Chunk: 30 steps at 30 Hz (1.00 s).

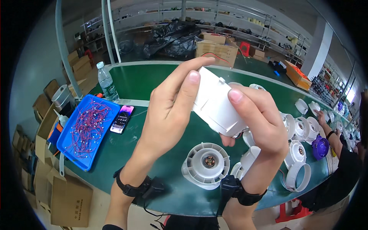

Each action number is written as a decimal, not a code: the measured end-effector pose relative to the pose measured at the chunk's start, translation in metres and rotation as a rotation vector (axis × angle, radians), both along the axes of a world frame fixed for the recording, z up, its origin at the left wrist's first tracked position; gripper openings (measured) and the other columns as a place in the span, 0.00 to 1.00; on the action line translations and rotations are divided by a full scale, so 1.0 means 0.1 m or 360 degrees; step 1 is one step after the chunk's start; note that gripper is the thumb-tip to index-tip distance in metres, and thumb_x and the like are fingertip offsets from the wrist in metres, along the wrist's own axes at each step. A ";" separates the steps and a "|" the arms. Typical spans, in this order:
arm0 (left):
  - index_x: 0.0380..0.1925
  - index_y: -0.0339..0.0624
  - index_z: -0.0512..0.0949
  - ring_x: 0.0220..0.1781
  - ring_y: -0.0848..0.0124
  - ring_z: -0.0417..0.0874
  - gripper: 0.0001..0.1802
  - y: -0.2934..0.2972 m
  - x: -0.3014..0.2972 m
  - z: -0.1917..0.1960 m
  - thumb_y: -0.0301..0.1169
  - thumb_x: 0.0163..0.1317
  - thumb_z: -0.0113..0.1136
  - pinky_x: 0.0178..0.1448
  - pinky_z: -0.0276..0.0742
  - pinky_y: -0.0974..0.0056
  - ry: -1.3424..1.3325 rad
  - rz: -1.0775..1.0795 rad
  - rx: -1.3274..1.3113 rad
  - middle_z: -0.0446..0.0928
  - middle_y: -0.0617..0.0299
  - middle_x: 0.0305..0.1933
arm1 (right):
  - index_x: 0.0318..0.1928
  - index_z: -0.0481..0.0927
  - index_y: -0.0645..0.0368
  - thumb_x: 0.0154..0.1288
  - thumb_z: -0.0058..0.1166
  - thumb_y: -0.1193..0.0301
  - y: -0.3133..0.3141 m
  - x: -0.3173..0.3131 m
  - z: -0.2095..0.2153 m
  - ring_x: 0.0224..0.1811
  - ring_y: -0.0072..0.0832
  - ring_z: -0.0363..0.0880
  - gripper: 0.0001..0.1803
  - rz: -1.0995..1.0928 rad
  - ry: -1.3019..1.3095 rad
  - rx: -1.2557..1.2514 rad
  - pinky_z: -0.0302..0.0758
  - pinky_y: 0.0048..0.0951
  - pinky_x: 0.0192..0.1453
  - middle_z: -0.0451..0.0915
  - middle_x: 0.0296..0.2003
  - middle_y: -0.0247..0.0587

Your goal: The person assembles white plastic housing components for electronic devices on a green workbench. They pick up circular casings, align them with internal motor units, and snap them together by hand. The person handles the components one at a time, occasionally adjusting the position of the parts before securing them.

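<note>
Both hands hold up a white plastic housing [217, 101] above the green table. My left hand [166, 105] grips its left edge, thumb on the face and fingers behind. My right hand [260, 119] pinches the other side with the thumb on top; its other fingers are partly hidden behind the part. A thin red and black wire [216, 56] sticks out beyond my left fingertips; where it starts is hidden. Below the hands, a round white ribbed housing [206, 165] stands on the table, with a copper-wound motor at its centre. Dark bands circle both wrists.
At left a blue tray [89, 163] holds tangled red wires, beside a phone [122, 119] and a water bottle [107, 82]. Several white housings [298, 153] and a purple part [320, 147] crowd the right. A co-worker's hand [321, 117] reaches in there. Cardboard boxes [71, 199] stand lower left.
</note>
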<state>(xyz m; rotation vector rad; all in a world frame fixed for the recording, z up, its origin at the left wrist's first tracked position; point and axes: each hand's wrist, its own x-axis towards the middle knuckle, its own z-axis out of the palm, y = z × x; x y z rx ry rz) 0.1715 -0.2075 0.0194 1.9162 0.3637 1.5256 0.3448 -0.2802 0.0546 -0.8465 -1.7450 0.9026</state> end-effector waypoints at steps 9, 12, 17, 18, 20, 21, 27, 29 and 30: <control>0.77 0.49 0.57 0.56 0.64 0.81 0.48 0.10 -0.30 0.11 0.33 0.55 0.67 0.51 0.80 0.63 0.0716 -0.0029 0.0312 0.75 0.50 0.66 | 0.39 0.80 0.69 0.78 0.46 0.61 -0.01 0.06 0.06 0.19 0.23 0.81 0.21 -0.0117 0.0383 -0.0034 0.76 0.22 0.19 0.82 0.24 0.39; 0.72 0.44 0.64 0.27 0.73 0.82 0.35 0.38 -0.26 -0.05 0.27 0.63 0.59 0.31 0.76 0.69 0.0554 0.0294 0.0068 0.83 0.59 0.33 | 0.41 0.80 0.71 0.77 0.48 0.63 0.30 0.16 -0.10 0.26 0.25 0.84 0.20 0.0061 0.0710 -0.0007 0.79 0.25 0.33 0.84 0.28 0.40; 0.66 0.38 0.68 0.14 0.79 0.70 0.24 0.90 -0.24 -0.36 0.31 0.72 0.49 0.17 0.64 0.70 0.0542 0.0559 -0.0337 0.76 0.63 0.22 | 0.58 0.75 0.70 0.69 0.54 0.64 0.49 -0.12 -0.26 0.48 0.32 0.81 0.24 -0.0802 0.0338 0.0371 0.77 0.30 0.52 0.83 0.47 0.54; 0.65 0.38 0.68 0.14 0.79 0.70 0.23 1.05 -0.37 -0.43 0.31 0.71 0.50 0.17 0.63 0.72 0.0501 0.0456 -0.0557 0.75 0.63 0.23 | 0.62 0.72 0.66 0.66 0.58 0.65 0.50 -0.14 -0.24 0.54 0.36 0.79 0.28 -0.0849 0.0264 0.0371 0.77 0.32 0.54 0.80 0.52 0.58; 0.61 0.38 0.70 0.15 0.81 0.68 0.21 1.41 -0.49 -0.64 0.32 0.69 0.52 0.17 0.61 0.74 0.0386 0.0240 -0.1022 0.75 0.63 0.24 | 0.62 0.73 0.66 0.66 0.58 0.67 0.43 -0.08 -0.17 0.53 0.36 0.80 0.26 -0.0794 0.0311 0.0429 0.77 0.32 0.53 0.80 0.51 0.56; 0.58 0.38 0.70 0.16 0.81 0.67 0.20 1.61 -0.59 -0.77 0.32 0.68 0.52 0.17 0.60 0.75 0.0332 0.0179 -0.1267 0.74 0.63 0.25 | 0.61 0.73 0.66 0.66 0.58 0.68 0.41 -0.06 -0.14 0.53 0.36 0.80 0.26 -0.0757 0.0343 0.0455 0.77 0.32 0.53 0.81 0.50 0.55; 0.45 0.34 0.71 0.27 0.79 0.74 0.14 2.22 -1.02 -1.50 0.33 0.67 0.58 0.21 0.64 0.78 -0.0198 0.0157 -0.1814 0.78 0.57 0.37 | 0.63 0.74 0.63 0.71 0.54 0.67 0.35 0.06 -0.12 0.55 0.31 0.82 0.23 -0.0795 0.0342 0.0430 0.80 0.30 0.55 0.83 0.51 0.48; 0.45 0.34 0.71 0.29 0.77 0.77 0.14 2.28 -1.04 -1.58 0.33 0.67 0.57 0.22 0.66 0.77 -0.0265 0.0215 -0.1851 0.79 0.54 0.40 | 0.63 0.74 0.63 0.71 0.54 0.66 0.36 0.11 -0.11 0.55 0.31 0.82 0.24 -0.0810 0.0330 0.0456 0.80 0.29 0.54 0.83 0.51 0.48; 0.45 0.34 0.70 0.32 0.73 0.79 0.13 2.30 -1.04 -1.61 0.32 0.68 0.56 0.25 0.69 0.75 -0.0262 0.0185 -0.1882 0.80 0.50 0.42 | 0.63 0.74 0.64 0.71 0.54 0.66 0.35 0.11 -0.10 0.55 0.31 0.82 0.24 -0.0828 0.0324 0.0430 0.80 0.28 0.54 0.83 0.51 0.49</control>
